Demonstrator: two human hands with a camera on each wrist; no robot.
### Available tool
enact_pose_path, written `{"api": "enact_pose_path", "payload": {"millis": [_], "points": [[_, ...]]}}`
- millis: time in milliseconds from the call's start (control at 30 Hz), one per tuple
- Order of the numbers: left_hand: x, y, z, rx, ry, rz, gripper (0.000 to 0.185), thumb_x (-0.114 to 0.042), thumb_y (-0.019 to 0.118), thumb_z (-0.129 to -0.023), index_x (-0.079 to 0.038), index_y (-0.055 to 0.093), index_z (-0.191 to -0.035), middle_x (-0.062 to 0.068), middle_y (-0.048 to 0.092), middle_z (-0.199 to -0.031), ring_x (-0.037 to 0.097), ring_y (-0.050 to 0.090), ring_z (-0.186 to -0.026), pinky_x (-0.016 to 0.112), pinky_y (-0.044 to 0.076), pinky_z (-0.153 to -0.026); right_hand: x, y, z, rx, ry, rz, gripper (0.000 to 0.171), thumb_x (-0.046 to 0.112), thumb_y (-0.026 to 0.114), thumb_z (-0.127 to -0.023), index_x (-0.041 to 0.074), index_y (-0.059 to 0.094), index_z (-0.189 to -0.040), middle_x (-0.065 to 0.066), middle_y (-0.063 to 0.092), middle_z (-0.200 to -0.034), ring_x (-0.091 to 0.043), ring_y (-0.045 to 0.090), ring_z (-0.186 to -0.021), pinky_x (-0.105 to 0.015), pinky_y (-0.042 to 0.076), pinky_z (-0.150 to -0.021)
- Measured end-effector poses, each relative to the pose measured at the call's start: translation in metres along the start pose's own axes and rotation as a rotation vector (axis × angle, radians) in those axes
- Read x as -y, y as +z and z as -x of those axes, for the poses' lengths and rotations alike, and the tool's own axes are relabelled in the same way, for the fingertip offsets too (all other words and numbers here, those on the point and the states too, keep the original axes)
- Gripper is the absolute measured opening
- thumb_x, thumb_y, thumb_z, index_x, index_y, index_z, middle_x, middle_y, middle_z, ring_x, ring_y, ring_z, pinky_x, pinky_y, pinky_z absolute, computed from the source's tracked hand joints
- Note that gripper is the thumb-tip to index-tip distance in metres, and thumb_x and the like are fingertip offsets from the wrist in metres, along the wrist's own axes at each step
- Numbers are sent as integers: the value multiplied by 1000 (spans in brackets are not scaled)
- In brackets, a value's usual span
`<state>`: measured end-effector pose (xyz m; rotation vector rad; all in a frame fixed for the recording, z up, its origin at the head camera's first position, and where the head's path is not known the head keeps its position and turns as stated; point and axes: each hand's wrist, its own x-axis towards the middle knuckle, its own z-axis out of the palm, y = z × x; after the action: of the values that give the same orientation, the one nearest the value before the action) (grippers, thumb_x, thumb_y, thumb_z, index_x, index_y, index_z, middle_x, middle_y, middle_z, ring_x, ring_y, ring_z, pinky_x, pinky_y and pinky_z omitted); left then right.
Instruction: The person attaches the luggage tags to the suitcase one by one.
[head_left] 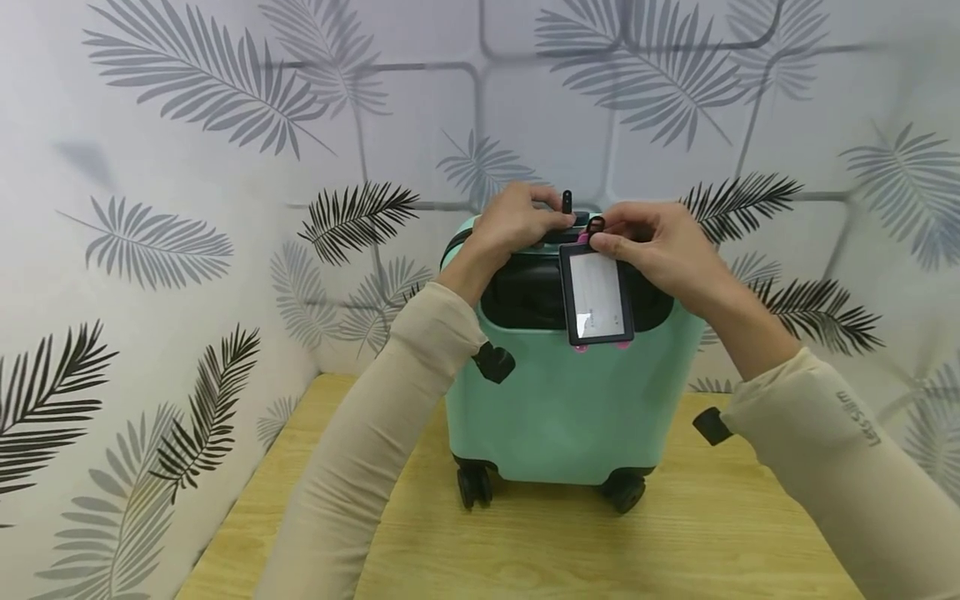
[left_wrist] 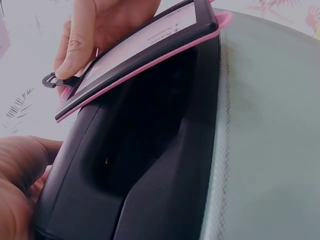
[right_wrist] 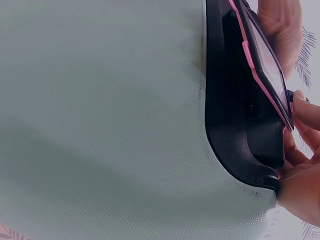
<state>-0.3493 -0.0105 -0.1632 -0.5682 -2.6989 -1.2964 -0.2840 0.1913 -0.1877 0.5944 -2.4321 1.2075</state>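
Mint-green hard-shell suitcase (head_left: 570,400) stood upright on the light wooden surface (head_left: 525,542), both hands at its top.

Left hand (head_left: 517,221) curled over the black top handle (head_left: 558,237) and gripped it; black strap end (head_left: 567,201) stuck up just beside its fingers. Right hand (head_left: 652,246) pinched the small black strap loop (head_left: 596,225) of the black-framed, pink-backed rectangular luggage tag (head_left: 597,296), which hung down over the dark handle recess (head_left: 525,296). Leaf-print wall (head_left: 187,208) stood behind.
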Motion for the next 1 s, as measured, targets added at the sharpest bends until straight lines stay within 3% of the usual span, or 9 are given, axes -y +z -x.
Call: {"api": "enact_pose_path", "payload": {"millis": [167,267,400,500,767,1000], "points": [[0,2,0,-16,14,-50,13,-37,69,-101,-25,72,-106,-5,69,-87,13,63,-79,33,44,-81,1,0,1,-3,8,-26,27,24,72,-100,5,74,-119,-1,72,-97,-17,63,-87,-24,50,-75],[0,3,0,-10,33,-5,12,-35,63,-105,-25,68,-109,-3,72,-93,13,66,-86,31,49,-84,2,0,1,-7,6,-32,26,25,73,-100,6,75,-119,-1,73,-101,-17,64,-89,-24,49,-75],[1,2,0,18,57,64,13,-31,61,-107,-21,64,-114,2,73,-104,14,68,-95,28,57,-75,2,1,0,-16,3,-51,26,25,73,-100,7,76,-118,-1,73,-107,-17,64,-92,-24,49,-76],[2,2,1,20,67,49,18,-30,65,-104,-21,66,-120,0,76,-104,14,69,-91,27,55,-77,1,2,0,-35,-9,-73,24,22,74,-99,5,76,-117,-2,72,-109,-16,65,-93,-22,51,-76],[2,3,3,-8,60,8,15,-30,73,-99,-15,76,-101,-2,78,-93,13,65,-79,26,49,-70,-1,4,0,-100,-47,-107,22,17,78,-95,7,77,-115,1,73,-105,-16,65,-89,-21,51,-72],[3,3,4,-4,84,35,13,-27,71,-100,-18,80,-106,-1,78,-104,15,63,-88,26,48,-71,-2,6,-1,-134,-71,-150,19,15,79,-94,5,79,-111,1,72,-103,-12,71,-89,-20,54,-72]]}}
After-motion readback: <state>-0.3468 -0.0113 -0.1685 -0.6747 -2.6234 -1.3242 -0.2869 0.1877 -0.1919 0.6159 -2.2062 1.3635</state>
